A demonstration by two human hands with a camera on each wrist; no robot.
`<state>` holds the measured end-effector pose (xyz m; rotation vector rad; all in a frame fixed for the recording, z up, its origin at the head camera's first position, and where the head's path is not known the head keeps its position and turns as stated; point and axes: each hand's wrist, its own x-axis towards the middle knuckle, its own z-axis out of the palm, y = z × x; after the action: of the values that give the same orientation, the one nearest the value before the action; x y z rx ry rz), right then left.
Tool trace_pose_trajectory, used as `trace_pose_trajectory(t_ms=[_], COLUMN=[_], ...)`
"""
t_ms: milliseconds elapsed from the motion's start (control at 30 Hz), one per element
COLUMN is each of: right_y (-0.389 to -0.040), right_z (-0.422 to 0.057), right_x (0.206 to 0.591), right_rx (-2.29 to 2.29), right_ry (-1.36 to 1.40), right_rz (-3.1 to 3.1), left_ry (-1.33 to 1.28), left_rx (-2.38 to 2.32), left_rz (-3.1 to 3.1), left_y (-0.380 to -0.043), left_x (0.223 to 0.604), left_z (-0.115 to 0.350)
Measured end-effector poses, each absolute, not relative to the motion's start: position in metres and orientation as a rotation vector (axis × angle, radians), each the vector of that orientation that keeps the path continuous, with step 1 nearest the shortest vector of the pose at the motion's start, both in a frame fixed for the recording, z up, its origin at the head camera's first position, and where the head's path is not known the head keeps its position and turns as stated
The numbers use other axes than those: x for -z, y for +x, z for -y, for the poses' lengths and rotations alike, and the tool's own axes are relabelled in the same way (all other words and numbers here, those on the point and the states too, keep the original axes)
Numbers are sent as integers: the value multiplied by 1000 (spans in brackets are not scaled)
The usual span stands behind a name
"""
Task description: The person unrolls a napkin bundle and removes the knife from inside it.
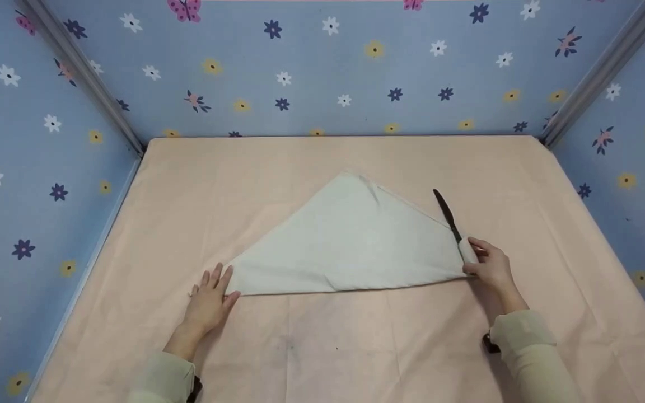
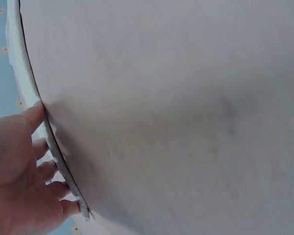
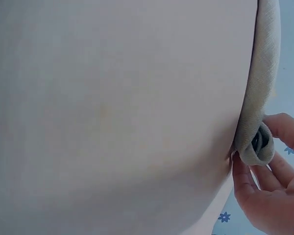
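Note:
A pale green cloth napkin [image 1: 345, 240] lies folded in a triangle, its long edge toward me and its peak pointing away. At its left corner my left hand [image 1: 209, 299] rests with spread, fairly straight fingers; in the left wrist view the thumb touches the napkin's front edge [image 2: 49, 132]. My right hand [image 1: 490, 268] pinches the right corner, which is rolled around the lower part of a knife [image 1: 447, 212]. The dark blade sticks out, angled away from me. In the right wrist view the rolled end [image 3: 257, 147] shows something dark inside, between thumb and fingers.
A peach cloth [image 1: 333, 347] with creases covers the table. Blue flowered panels [image 1: 322, 67] stand at the back and both sides, with grey posts [image 1: 602, 73] at the back corners.

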<state>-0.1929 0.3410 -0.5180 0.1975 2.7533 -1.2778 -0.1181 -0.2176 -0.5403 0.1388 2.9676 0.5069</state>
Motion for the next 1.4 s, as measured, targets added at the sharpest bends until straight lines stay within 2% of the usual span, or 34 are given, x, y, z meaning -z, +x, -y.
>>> trace_pose_trajectory(t_ms=[767, 1400], right_y=[-188, -182], right_z=[-361, -375], right_x=[514, 512], right_rx=[1298, 1270], right_ry=[127, 201], right_rz=[-2756, -2778], left_ry=[154, 164], left_rx=[-537, -556], left_rz=[-2983, -2986], left_y=[-117, -117], left_x=[539, 540], left_z=[217, 218])
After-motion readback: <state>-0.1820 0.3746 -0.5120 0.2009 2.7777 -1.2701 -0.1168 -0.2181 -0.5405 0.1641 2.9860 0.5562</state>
